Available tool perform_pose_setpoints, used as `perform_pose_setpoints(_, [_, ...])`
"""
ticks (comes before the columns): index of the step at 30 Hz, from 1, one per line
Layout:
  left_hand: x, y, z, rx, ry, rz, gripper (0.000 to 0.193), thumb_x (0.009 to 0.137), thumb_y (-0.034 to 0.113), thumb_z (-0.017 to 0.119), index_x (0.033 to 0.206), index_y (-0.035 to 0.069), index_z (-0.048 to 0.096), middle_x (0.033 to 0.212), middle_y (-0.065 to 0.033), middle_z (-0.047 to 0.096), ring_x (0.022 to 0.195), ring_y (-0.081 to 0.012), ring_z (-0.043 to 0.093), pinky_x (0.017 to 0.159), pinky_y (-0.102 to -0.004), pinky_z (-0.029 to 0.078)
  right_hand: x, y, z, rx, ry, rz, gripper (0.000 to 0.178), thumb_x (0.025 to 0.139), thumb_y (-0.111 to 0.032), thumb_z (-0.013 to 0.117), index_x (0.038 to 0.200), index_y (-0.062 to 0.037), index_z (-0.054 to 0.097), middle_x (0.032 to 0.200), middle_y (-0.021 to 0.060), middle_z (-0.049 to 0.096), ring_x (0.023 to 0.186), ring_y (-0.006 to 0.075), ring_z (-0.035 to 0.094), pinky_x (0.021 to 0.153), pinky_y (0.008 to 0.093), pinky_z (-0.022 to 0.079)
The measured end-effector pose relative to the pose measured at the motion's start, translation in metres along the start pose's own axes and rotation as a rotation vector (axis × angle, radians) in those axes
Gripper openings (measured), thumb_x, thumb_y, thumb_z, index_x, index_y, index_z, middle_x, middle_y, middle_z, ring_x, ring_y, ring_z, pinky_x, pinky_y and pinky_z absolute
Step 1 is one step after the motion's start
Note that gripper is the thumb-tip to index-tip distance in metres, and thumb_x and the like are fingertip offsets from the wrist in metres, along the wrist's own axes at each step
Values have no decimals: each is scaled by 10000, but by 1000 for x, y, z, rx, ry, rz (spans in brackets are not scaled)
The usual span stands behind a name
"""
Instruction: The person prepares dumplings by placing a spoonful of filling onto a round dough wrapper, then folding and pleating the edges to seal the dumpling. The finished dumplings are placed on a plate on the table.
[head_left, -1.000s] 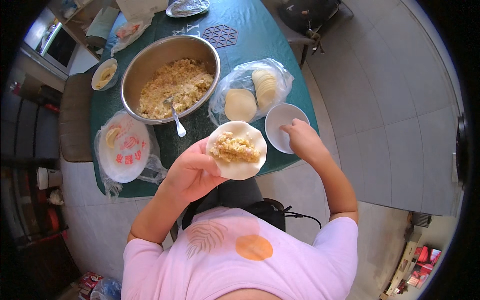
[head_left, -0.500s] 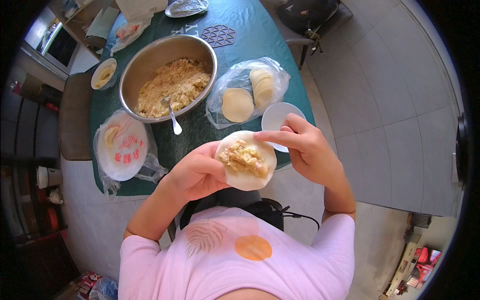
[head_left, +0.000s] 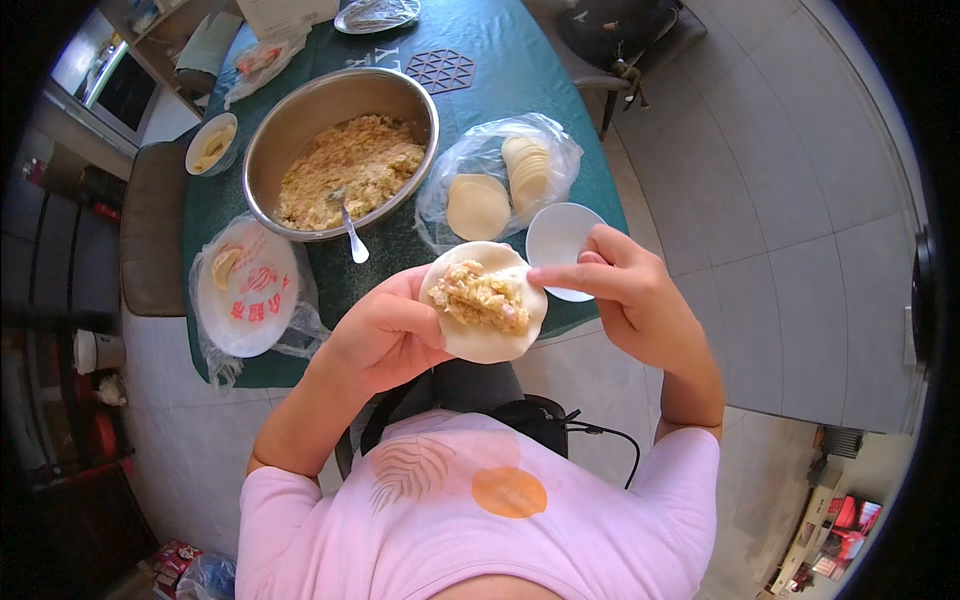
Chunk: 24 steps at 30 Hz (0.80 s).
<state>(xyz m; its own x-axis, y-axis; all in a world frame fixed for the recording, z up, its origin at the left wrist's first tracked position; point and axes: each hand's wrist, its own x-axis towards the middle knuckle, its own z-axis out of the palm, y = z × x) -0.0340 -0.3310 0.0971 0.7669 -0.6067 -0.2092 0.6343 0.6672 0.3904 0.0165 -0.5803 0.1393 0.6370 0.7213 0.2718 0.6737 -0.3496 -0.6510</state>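
Note:
My left hand [head_left: 388, 332] holds a round dumpling wrapper [head_left: 478, 346] by its left edge, thumb on top. A mound of pale minced filling [head_left: 484, 298] lies across the wrapper, which is still flat. With its index finger stretched out, my right hand [head_left: 632, 298] touches the wrapper's right rim; the other fingers are curled. Just behind that hand stands a small white bowl [head_left: 548, 240]. Farther off, more wrappers [head_left: 478, 208] lie stacked on a clear plastic bag [head_left: 432, 222]. A large steel basin [head_left: 290, 130] of filling has a spoon [head_left: 356, 245] leaning over its near rim.
On the green-covered table [head_left: 345, 285], a plastic-wrapped plate [head_left: 225, 325] at left carries one folded dumpling [head_left: 224, 268]. A small bowl [head_left: 212, 165], a dark lattice trivet [head_left: 440, 70] and a wrapped dish [head_left: 376, 14] lie beyond. Chairs flank the table.
The wrapper has risen slightly away from my body. My right index fingertip has shifted from its upper edge to its right edge, moving a little rightward.

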Motion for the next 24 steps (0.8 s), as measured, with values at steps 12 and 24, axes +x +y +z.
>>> perform_pose_setpoints(12, [-2,1,-4,-37,9,52,643,643,-124,486,1279,-91,401,1224,-214,536,1132,-301,568,997,-411,446,-4,-10,7,88,-22,-25,499,708,166,509,1108,-106,632,758,101,413,690,255,480,603,341,401])
perform_pose_setpoints(24, [-7,2,-3,-76,30,52,629,664,-100,511,1284,-73,406,1220,-196,549,1111,-283,580,982,-382,459,-5,-9,34,173,163,-73,298,739,63,669,1007,-61,633,830,106,559,724,250,573,611,324,468])
